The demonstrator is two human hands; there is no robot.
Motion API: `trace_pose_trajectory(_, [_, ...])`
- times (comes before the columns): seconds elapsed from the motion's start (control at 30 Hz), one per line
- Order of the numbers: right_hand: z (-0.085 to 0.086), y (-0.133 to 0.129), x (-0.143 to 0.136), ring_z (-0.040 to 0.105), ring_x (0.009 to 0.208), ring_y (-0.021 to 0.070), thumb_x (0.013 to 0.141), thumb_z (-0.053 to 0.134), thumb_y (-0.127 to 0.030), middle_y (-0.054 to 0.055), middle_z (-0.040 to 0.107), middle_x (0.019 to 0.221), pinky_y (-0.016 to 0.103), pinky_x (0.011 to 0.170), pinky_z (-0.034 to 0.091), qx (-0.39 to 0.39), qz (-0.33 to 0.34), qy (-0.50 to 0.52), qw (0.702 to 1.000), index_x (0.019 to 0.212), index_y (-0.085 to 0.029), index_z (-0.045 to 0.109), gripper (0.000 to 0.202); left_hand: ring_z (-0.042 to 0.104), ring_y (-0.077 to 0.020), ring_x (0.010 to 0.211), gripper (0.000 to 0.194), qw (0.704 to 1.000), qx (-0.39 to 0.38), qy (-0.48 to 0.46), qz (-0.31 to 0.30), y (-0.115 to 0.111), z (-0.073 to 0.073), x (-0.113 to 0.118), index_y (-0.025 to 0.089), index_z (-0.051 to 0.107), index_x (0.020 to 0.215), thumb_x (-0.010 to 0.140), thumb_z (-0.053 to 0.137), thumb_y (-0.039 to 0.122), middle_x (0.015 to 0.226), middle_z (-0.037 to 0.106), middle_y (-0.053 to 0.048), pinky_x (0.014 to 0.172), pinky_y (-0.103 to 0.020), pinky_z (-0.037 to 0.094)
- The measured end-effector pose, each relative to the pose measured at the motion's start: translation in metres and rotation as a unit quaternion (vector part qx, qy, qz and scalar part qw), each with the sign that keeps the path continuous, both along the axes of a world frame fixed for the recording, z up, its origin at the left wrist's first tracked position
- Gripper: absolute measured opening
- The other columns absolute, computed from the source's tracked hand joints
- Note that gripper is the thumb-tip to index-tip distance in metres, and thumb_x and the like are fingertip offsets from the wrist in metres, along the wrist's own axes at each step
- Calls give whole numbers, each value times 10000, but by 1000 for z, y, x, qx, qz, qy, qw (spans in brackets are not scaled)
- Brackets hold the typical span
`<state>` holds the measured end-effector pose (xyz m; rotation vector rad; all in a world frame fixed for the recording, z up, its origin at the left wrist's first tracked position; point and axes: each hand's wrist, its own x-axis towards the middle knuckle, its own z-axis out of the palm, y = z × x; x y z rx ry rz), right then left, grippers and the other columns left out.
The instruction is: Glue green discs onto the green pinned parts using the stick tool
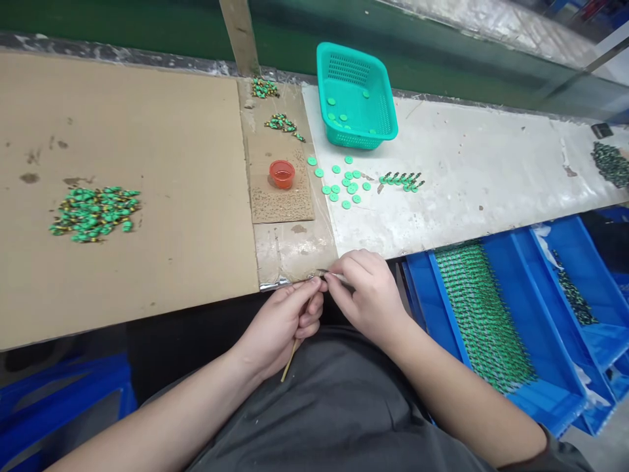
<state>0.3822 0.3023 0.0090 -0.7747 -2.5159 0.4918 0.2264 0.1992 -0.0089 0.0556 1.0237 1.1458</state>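
My left hand (289, 314) is closed near the table's front edge, its fingers wrapped round a thin tan stick (289, 362) whose lower end sticks out below the palm. My right hand (366, 288) pinches a slim pale tool (340, 279) with a dark tip, right beside the left fingertips. Whatever small piece sits between the fingertips is too hidden to make out. Beyond the hands, green buttons (352, 188) lie scattered on the white surface. A row of green pieces with dark twisted ends (401, 181) lies to their right.
A red cup (282, 174) stands on a cardboard piece (282, 208). Behind the buttons is a turquoise basket (358, 139) with several buttons inside. Green-and-gold pieces (95, 213) are heaped at left, with smaller piles (265, 88) at the back. Blue bins (545, 387) stand at right.
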Motion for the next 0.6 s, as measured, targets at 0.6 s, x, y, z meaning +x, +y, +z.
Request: trace_pose_trajectory(0.6, [1, 2, -3, 682, 857, 236, 1086, 654, -194, 32, 730, 873, 398, 818, 446, -58, -17, 3, 998, 879, -254, 624, 218, 233, -39, 555, 696, 1000, 17, 12, -8, -1, 3, -1, 191, 521, 656, 707, 1029, 664, 628, 432, 74, 461, -180, 202])
